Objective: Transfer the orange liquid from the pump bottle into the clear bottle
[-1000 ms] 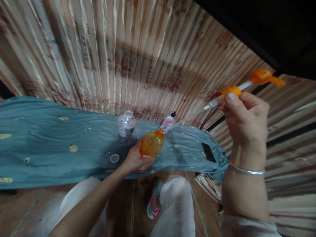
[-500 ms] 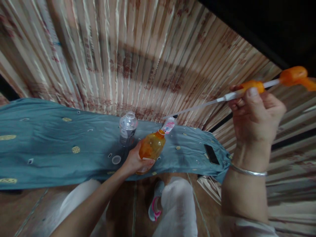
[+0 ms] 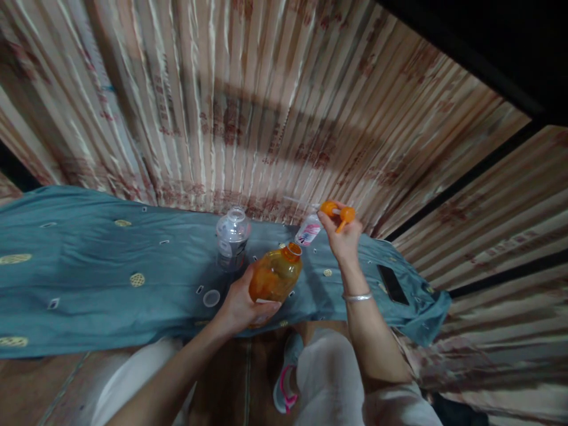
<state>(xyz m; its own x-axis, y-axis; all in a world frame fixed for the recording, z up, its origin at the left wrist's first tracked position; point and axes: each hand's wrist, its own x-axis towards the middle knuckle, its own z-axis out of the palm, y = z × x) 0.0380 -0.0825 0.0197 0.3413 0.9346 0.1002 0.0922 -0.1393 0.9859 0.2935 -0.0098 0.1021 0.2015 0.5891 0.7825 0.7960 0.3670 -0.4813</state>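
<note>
Orange translucent plastic bottle [image 3: 274,276] sits on the near edge of the teal embroidered cloth [image 3: 89,278], tilted a little to the right with its neck open. I see my left hand [image 3: 242,305] wrapped around its lower body, fingers closed on it. My right hand [image 3: 341,236] hangs just right of the neck and beyond it, pinching the orange pump dispenser head [image 3: 336,211] between thumb and fingers; the thin tube on it is too blurred for me to follow. A small white bottle with a pink label [image 3: 308,229] stands just beyond the orange bottle's mouth, close to my right hand. To the left, a clear plastic bottle [image 3: 231,238] stands upright, with a small clear round cap [image 3: 211,297] lying near it. Far right on the cloth lies a black phone [image 3: 392,284].
</note>
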